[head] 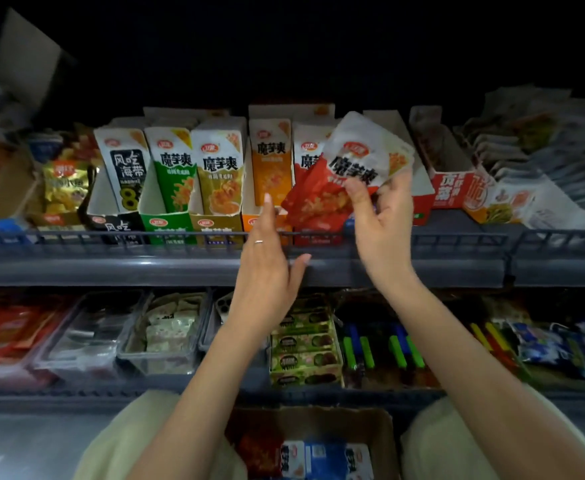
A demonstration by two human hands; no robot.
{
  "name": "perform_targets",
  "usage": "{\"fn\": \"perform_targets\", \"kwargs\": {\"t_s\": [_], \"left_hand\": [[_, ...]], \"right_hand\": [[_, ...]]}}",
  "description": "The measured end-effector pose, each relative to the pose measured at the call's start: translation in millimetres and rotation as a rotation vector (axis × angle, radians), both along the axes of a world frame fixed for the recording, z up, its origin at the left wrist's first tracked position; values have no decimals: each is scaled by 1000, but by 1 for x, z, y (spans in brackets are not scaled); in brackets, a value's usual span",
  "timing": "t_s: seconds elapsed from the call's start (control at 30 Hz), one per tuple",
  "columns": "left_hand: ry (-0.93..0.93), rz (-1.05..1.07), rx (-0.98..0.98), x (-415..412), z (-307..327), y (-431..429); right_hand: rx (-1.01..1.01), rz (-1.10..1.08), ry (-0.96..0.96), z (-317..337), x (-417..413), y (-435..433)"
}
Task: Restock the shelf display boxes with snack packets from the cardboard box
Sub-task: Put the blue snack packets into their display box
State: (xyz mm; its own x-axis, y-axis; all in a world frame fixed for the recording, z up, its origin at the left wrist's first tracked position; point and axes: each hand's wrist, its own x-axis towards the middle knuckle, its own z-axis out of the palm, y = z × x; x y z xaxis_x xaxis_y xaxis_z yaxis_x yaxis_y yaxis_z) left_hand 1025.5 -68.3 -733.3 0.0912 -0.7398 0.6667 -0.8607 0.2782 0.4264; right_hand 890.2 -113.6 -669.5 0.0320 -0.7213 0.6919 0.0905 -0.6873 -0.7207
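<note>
Right hand point(386, 216) pinching a white-and-red snack packet point(367, 150) with bold black characters, holding it tilted over the red display box point(319, 209) on the upper shelf point(111, 268), left hand point(267, 268) hovering with fingers straight, cardboard box point(384, 431) sitting below.

Right hand point(384, 216) pinches a white snack packet point(367, 150) above the red display box point(313, 216).

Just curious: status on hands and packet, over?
Right hand pinches white snack packet by red display box. Left hand open, empty. Box heaped with red packets.
</note>
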Motion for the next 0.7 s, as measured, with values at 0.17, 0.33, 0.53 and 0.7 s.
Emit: {"fn": "perform_targets", "kwargs": {"t_s": [0.17,0.33,0.53,0.7], "left_hand": [[-203,179,32,8,-11,-25],[-344,183,74,9,-9,-29],[-362,193,94,14,-7,-28],[-329,193,87,11,-8,-29]], "right_hand": [[-59,-68,-37,10,8,-44],[-39,-196,235,-10,12,-73],[-47,-180,599,-13,18,-83],[-46,-258,670,-13,21,-88]]}}
